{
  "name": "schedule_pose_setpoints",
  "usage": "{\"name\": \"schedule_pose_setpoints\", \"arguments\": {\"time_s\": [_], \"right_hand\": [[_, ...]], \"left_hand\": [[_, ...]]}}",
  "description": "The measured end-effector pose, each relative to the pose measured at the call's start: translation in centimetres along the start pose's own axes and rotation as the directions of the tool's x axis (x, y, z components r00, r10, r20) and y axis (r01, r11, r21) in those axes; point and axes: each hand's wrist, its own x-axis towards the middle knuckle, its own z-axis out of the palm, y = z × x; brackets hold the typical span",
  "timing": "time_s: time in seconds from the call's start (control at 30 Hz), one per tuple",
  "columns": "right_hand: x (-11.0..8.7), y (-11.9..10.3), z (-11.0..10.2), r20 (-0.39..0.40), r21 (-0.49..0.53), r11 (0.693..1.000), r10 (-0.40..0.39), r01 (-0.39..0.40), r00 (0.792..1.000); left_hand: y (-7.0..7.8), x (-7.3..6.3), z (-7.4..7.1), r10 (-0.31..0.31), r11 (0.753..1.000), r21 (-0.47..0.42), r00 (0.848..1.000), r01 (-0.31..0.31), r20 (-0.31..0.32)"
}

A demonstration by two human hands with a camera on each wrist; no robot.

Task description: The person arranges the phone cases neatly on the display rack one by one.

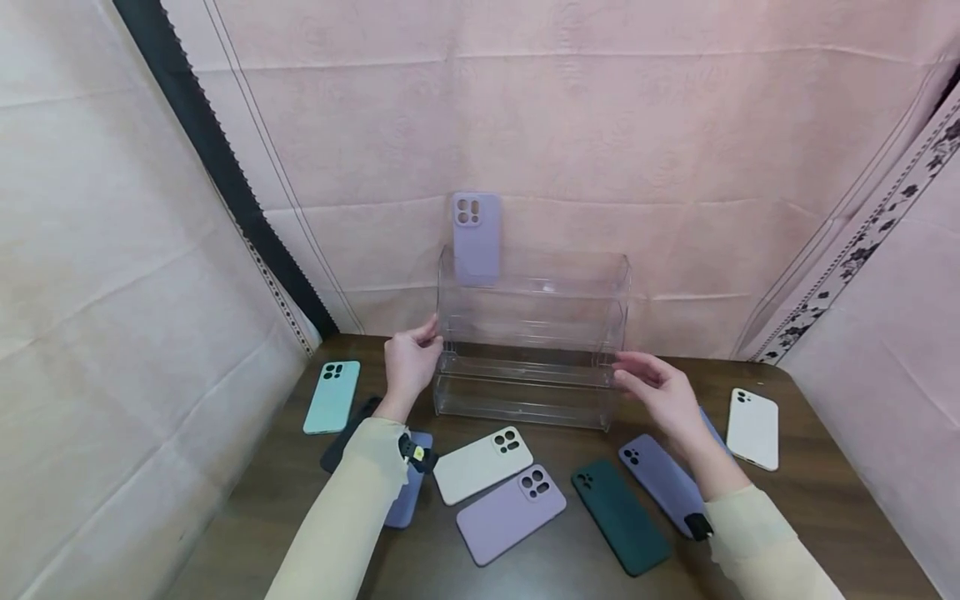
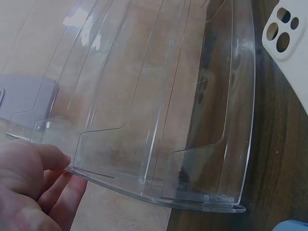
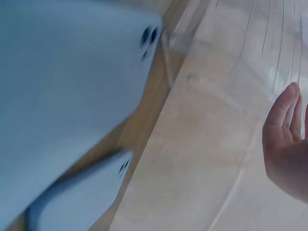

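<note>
A clear tiered display rack (image 1: 525, 411) stands on the table against the back cloth. One lilac phone case (image 1: 477, 237) leans upright in its top tier at the left. My left hand (image 1: 408, 362) is at the rack's left side; in the left wrist view thumb and fingers pinch the rim of its side panel. On the opposite side, my right hand (image 1: 663, 396) has its fingertips right at the rack's right edge. Those fingers are fairly straight in the right wrist view, held side by side against the clear plastic. The rack's lower tiers hold no case.
Before the rack lie a cream phone case (image 1: 468, 475), a purple one (image 1: 510, 517) and a dark green one (image 1: 618, 517). Blue cases (image 1: 660, 479) lie partly under both forearms. A mint case (image 1: 332, 398) is far left, a white one (image 1: 753, 429) far right.
</note>
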Motion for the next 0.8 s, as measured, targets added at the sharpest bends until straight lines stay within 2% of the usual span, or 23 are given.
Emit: {"name": "schedule_pose_setpoints", "arguments": {"time_s": [0.17,0.37,0.53,0.8], "right_hand": [[-1.7,1.2,-3.3,0.044,-0.050,0.999,0.016,-0.013,0.999],[-3.1,3.2,-6.9,0.044,-0.087,0.994,0.071,-0.067,0.997],[-3.9,5.1,-10.0,-0.002,-0.094,0.989,0.115,-0.114,0.993],[-5.7,7.2,-14.5,-0.086,-0.070,0.980,0.180,-0.187,0.980]], "left_hand": [[-0.2,-0.1,0.2,-0.012,1.000,-0.005,1.000,0.012,0.019],[-0.1,-0.1,-0.2,0.013,0.999,0.031,1.000,-0.014,0.017],[0.3,-0.1,-0.7,0.010,0.999,0.040,1.000,-0.011,0.012],[0.4,0.0,-0.3,0.013,0.999,0.029,1.000,-0.013,0.023]]}}
